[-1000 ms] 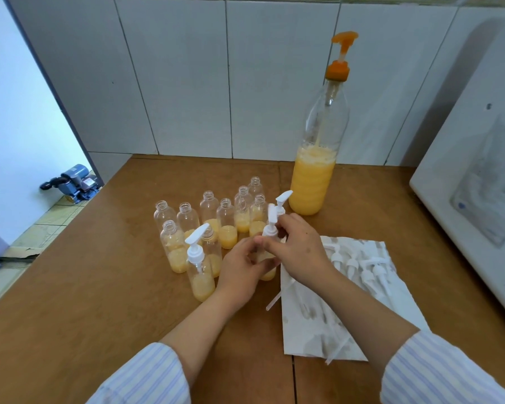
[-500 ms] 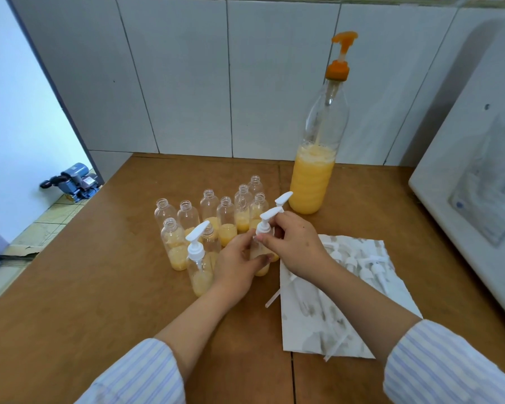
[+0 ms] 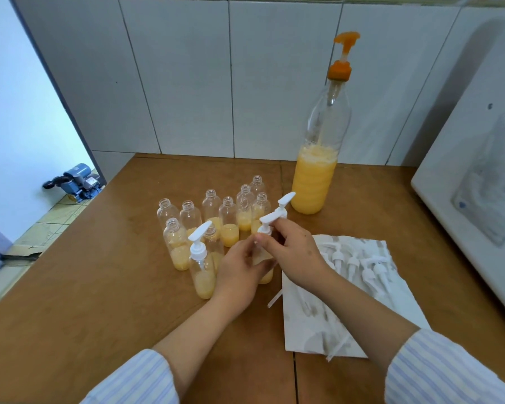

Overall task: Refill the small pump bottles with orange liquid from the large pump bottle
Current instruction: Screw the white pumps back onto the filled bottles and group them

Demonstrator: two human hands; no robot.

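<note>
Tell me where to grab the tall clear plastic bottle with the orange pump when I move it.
Grip the tall clear plastic bottle around its wide lower body, where the orange liquid sits, coming from the front right. The small clear bottles crowd its left, and the thin orange pump on top would likely make a poor handle for that weight.

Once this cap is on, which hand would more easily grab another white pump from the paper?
Probably the right hand: the spare pumps lie on the paper directly beside it, while the left hand grips the small bottle.
</note>
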